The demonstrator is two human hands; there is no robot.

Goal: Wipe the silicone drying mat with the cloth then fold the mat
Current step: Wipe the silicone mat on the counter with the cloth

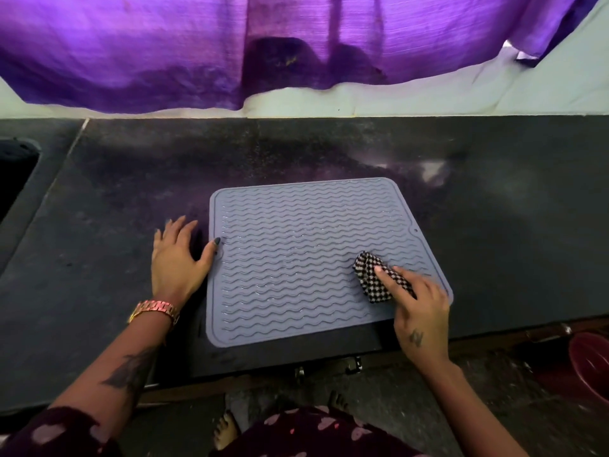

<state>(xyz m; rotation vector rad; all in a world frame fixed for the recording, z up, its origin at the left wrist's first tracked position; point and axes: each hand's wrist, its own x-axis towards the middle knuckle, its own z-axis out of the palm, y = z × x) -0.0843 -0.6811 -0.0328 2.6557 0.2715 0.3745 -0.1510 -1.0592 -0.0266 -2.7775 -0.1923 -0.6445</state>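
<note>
A grey-blue silicone drying mat (pixel 296 245) with wavy ridges lies flat on the dark counter. On its right part sits a small black-and-white checked cloth (pixel 375 275), bunched up. My right hand (pixel 418 308) holds the cloth against the mat, the index finger stretched along its top and the other fingers curled round its near end. My left hand (pixel 179 258) lies flat on the counter just left of the mat, fingers spread, with the thumb tip touching the mat's left edge.
The dark stone counter (pixel 115 225) runs left to a sink opening (pixel 16 173). A purple curtain (pixel 197 54) hangs over the white wall behind. A dark red basin (pixel 590 367) stands on the floor at the lower right. The counter's front edge is just below the mat.
</note>
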